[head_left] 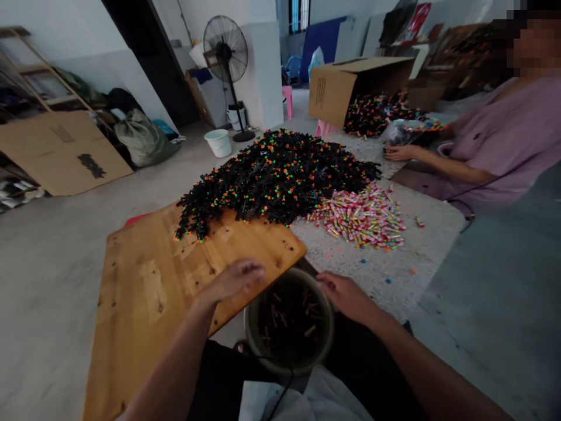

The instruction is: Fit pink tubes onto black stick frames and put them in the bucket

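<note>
My left hand [242, 277] hovers over the near right edge of the wooden board, slightly blurred, its fingers loosely curved and apart from the thumb with nothing visible in them. By the right side of a round bucket [251, 333] is my right hand [346, 294], fingers loosely extended near the rim; whether it touches the rim is unclear. Dark pieces and several light little sticks lie inside the bucket, between my legs. Beyond my hands rises a large heap of black plastic pieces [280, 175] with orange and green tips. Beside it is a pile of small pink, white and yellow tubes [363, 216].
The wooden board [144, 292] adjoins a speckled grey tabletop [421, 257] with scattered coloured bits. At right, a person [495, 146] handles a clear plastic bag [401, 133] by a tipped cardboard box [333, 96]. A standing fan [225, 52] and white bucket [218, 143] stand behind.
</note>
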`<move>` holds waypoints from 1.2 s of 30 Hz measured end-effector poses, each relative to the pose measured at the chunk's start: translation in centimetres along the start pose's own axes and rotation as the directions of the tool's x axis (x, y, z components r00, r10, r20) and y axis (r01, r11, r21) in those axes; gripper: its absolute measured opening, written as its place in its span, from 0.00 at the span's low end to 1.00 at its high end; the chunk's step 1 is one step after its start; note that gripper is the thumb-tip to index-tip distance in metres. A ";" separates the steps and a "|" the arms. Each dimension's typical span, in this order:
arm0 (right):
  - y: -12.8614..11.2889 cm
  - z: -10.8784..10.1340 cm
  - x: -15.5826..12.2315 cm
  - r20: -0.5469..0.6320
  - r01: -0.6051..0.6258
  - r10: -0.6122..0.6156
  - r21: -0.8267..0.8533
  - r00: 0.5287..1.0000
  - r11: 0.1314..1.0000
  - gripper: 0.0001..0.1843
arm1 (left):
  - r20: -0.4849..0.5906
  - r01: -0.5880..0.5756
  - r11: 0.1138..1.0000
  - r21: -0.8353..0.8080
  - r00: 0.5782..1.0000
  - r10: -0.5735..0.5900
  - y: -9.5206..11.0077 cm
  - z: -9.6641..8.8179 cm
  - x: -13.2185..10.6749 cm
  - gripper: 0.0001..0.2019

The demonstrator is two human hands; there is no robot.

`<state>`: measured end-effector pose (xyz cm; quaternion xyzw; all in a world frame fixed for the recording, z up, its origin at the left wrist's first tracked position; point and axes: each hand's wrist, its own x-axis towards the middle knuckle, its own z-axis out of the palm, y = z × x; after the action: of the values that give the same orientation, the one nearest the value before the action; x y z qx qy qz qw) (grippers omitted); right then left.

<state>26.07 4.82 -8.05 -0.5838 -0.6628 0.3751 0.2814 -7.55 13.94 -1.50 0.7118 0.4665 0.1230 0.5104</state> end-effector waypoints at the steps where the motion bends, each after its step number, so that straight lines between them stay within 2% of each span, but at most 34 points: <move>1: 0.4 -1.2 1.7 -0.103 -0.010 0.000 -0.094 0.995 0.996 0.17 | -0.218 -0.042 0.997 0.062 0.974 0.055 0.5 -0.7 2.2 0.16; 2: 0.6 -2.4 3.5 -0.205 -0.040 -0.004 -0.209 0.979 0.977 0.17 | -0.396 -0.050 0.988 0.149 0.912 0.106 1.1 -1.1 4.7 0.15; 3: 0.9 -3.6 5.4 -0.300 -0.098 -0.003 -0.323 0.954 0.941 0.17 | -0.513 -0.033 0.965 0.259 0.842 0.166 1.7 -1.3 7.2 0.14; 4: 1.1 -4.6 7.2 -0.366 -0.173 0.009 -0.418 0.930 0.892 0.17 | -0.567 -0.020 0.924 0.382 0.784 0.252 2.2 -1.4 9.7 0.14; 5: 1.3 -5.5 8.8 -0.405 -0.256 0.044 -0.487 0.913 0.835 0.17 | -0.546 -0.036 0.856 0.516 0.756 0.361 2.7 -1.4 12.0 0.16; 7: 1.7 -6.4 11.3 -0.401 -0.358 0.123 -0.589 0.908 0.725 0.17 | -0.426 -0.056 0.697 0.715 0.755 0.498 3.1 -1.4 15.5 0.19; 8: 1.9 -6.5 12.0 -0.377 -0.375 0.154 -0.628 0.913 0.682 0.17 | -0.360 -0.063 0.627 0.776 0.773 0.523 3.0 -1.4 16.7 0.19; 9: 2.2 -6.4 12.6 -0.350 -0.375 0.175 -0.660 0.920 0.651 0.18 | -0.309 -0.061 0.577 0.815 0.795 0.521 2.7 -1.4 17.5 0.19; 11: 2.6 -5.9 12.9 -0.312 -0.363 0.194 -0.697 0.930 0.618 0.20 | -0.264 -0.039 0.532 0.846 0.835 0.482 1.8 -1.7 18.0 0.17; 13: 2.9 -5.6 12.7 -0.301 -0.363 0.206 -0.704 0.931 0.610 0.21 | -0.284 -0.013 0.548 0.836 0.845 0.453 0.6 -2.2 17.4 0.15; 15: 3.0 -5.6 12.3 -0.300 -0.362 0.207 -0.699 0.931 0.617 0.20 | -0.342 -0.017 0.638 0.770 0.833 0.435 -0.2 -2.8 16.1 0.12; 16: 3.0 -5.7 12.0 -0.305 -0.360 0.199 -0.691 0.931 0.626 0.19 | -0.396 -0.030 0.728 0.685 0.823 0.406 -0.4 -3.1 15.2 0.09; 18: 2.7 -5.9 11.6 -0.329 -0.358 0.174 -0.663 0.928 0.657 0.17 | -0.521 -0.049 0.908 0.416 0.806 0.282 -0.6 -3.4 13.4 0.04; 20: 1.8 -5.9 10.9 -0.372 -0.357 0.148 -0.590 0.916 0.724 0.14 | -0.597 -0.052 0.991 0.125 0.794 0.117 -0.4 -3.1 11.3 0.06; 22: 0.3 -5.4 9.8 -0.387 -0.296 0.123 -0.427 0.914 0.854 0.12 | -0.590 -0.059 0.998 -0.038 0.807 0.025 -0.1 -1.9 9.0 0.08; 24: -1.8 -4.2 8.2 -0.317 -0.139 0.087 -0.145 0.944 0.980 0.11 | -0.507 -0.127 0.963 -0.237 0.862 -0.010 0.4 -0.1 6.4 0.10; 26: -4.4 -2.6 6.3 -0.196 0.012 0.020 0.164 0.980 0.986 0.13 | -0.392 -0.195 0.853 -0.485 0.920 -0.013 1.0 2.0 3.7 0.14; 28: -7.0 -0.9 4.5 -0.112 0.062 -0.023 0.355 0.993 0.933 0.15 | -0.299 -0.216 0.735 -0.643 0.954 0.019 1.9 3.9 1.2 0.20; 30: -8.9 0.4 3.1 -0.066 0.071 -0.047 0.426 0.997 0.902 0.16 | -0.251 -0.223 0.719 -0.658 0.965 0.070 2.9 5.3 -0.8 0.25; 32: -9.9 1.3 2.2 -0.054 0.088 -0.072 0.417 0.996 0.905 0.13 | -0.239 -0.236 0.747 -0.621 0.965 0.106 3.8 6.0 -2.3 0.25; 36: -10.4 1.7 1.5 -0.072 0.115 -0.096 0.358 0.993 0.927 0.09 | -0.277 -0.249 0.803 -0.542 0.955 0.109 4.7 6.1 -4.0 0.22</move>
<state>18.59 5.67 -0.49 -0.4954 -0.6053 0.4593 0.4210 -3.17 6.81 0.89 0.5477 0.3948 0.3872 0.6279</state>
